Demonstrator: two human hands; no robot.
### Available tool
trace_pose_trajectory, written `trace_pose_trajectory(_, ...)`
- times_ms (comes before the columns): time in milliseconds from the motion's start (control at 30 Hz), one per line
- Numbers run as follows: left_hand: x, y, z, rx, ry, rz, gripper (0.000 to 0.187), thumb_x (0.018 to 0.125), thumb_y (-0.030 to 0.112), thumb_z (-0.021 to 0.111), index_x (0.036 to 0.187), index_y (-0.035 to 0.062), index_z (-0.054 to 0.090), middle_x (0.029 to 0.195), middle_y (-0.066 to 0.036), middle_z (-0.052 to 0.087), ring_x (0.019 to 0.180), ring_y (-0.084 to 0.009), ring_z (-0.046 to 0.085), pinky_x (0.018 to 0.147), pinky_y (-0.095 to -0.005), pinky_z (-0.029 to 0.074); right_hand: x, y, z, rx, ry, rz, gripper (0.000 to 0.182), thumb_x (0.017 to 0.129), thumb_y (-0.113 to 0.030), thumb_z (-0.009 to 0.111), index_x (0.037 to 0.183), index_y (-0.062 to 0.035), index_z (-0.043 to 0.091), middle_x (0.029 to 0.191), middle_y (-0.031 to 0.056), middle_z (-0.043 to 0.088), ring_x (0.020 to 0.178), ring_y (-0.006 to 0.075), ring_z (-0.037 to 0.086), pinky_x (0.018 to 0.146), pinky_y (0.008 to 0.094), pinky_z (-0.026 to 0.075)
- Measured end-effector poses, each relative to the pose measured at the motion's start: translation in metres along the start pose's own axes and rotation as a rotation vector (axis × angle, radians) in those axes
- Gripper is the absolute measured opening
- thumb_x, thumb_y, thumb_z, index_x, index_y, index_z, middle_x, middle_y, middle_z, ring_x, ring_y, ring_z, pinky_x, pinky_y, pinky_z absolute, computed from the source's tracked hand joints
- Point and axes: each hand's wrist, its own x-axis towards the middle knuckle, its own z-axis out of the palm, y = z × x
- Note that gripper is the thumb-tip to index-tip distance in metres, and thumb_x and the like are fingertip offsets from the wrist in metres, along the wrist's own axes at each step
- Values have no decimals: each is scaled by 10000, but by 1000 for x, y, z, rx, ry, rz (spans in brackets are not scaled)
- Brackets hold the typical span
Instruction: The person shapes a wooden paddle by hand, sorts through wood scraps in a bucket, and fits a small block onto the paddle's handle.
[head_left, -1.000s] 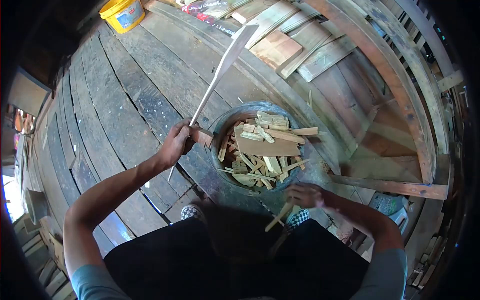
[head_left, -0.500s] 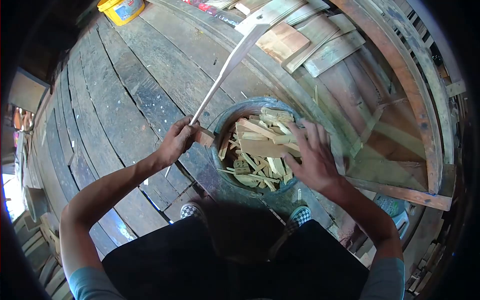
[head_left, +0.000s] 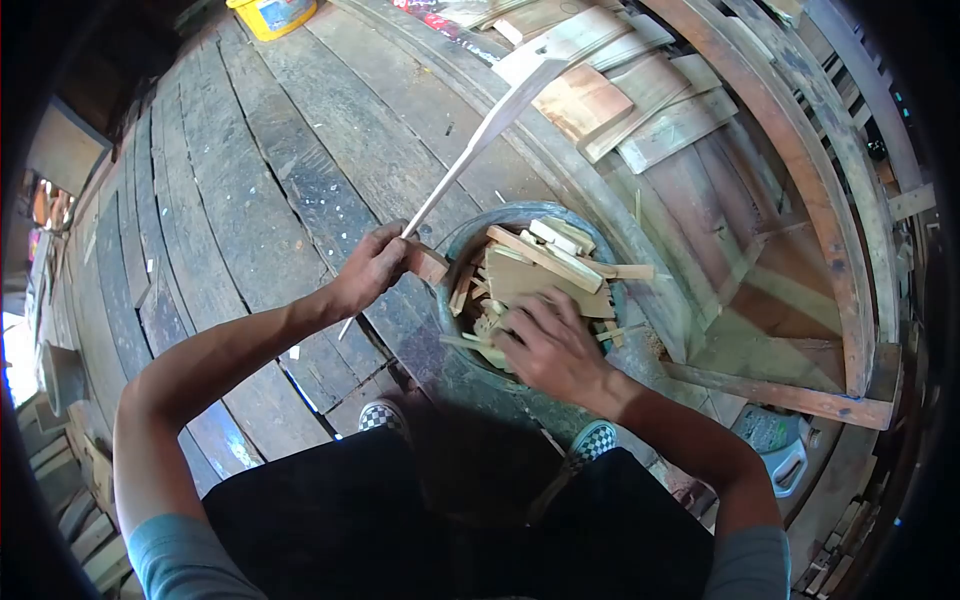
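My left hand (head_left: 375, 268) is closed around a long thin wooden strip (head_left: 470, 155), which widens toward its far end and slants up to the right. A small wooden block (head_left: 428, 263) sticks out of the same hand, beside the rim of a round tub (head_left: 465, 228). Over the front part of the tub is my right hand (head_left: 552, 345), its bent fingers apart and touching the wood scraps inside. A flat wooden piece (head_left: 530, 275) and a wooden stick (head_left: 545, 258) lie on top of the pile. The right fingertips are partly hidden among the scraps.
Worn floorboards (head_left: 250, 200) surround the tub. A wooden frame (head_left: 800, 150) curves along the right, with several stacked boards (head_left: 680, 120) behind. There is a yellow bucket (head_left: 270, 20) at the back and a plastic jug (head_left: 785, 460) at the lower right. My checkered shoes (head_left: 592, 440) stand close to the tub.
My right hand has moved left and down into the scraps. The pile has shifted, and one stick now juts over the tub's right rim. My left hand keeps its hold.
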Motion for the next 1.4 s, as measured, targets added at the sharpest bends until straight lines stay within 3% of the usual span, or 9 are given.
trace_pose_trajectory(233,-2,-6,-4,61,-19,69,277,905,335,425,964,72,489,627,54,396,479,-35,339,413,-198,250,-37,17,-9,108,378,-238,271,688,-75,676,948,-102,603,843,23,572,817,193,568,719,372,451)
trace_pose_trajectory(367,-2,-6,-3,68,-33,71,374,879,449,448,952,84,481,641,56,406,493,-30,340,417,-193,249,-41,6,4,559,445,230,227,748,-34,595,973,-60,577,891,81,597,848,244,588,760,353,456)
trace_pose_trajectory(500,0,0,0,108,-37,98,387,870,468,451,940,88,476,642,58,404,495,-28,341,419,-193,251,-46,2,-5,1107,197,649,238,795,-8,527,1032,0,535,953,108,590,906,211,576,807,326,440)
trace_pose_trajectory(567,-1,4,1,82,-38,50,163,854,198,387,878,71,485,655,39,402,548,-57,357,484,-223,303,-42,1,-8,1208,210,628,258,818,-20,515,1073,13,493,963,112,583,910,181,563,822,314,436)
trace_pose_trajectory(633,-1,7,2,79,-25,35,160,852,196,388,877,72,485,655,39,404,545,-56,356,481,-223,301,-41,2,-1,1333,260,592,296,835,-23,505,1123,19,448,978,121,570,892,172,566,806,299,448)
trace_pose_trajectory(767,1,-3,-2,69,-18,75,290,881,360,442,938,79,477,645,60,406,496,-30,345,419,-192,252,-40,5,2,1378,249,682,305,844,-6,501,1136,29,423,980,124,561,856,158,574,761,271,468)
trace_pose_trajectory(1167,2,-7,-5,31,-29,46,284,889,361,447,949,85,473,625,63,390,487,-31,334,419,-192,244,-40,12,7,1139,365,669,180,793,45,558,966,13,523,930,97,570,804,162,593,702,266,481)
trace_pose_trajectory(1233,1,-7,-5,49,-35,65,277,892,355,442,950,86,472,622,64,386,485,-30,333,420,-193,242,-37,16,-3,612,425,289,158,741,66,603,860,-30,563,913,99,576,785,191,599,700,282,481)
trace_pose_trajectory(1400,-4,5,0,50,-14,57,185,879,225,411,845,58,483,639,52,401,532,-39,341,466,-207,275,-39,12,4,667,525,298,198,673,97,636,789,-53,579,960,111,539,834,220,586,712,309,479)
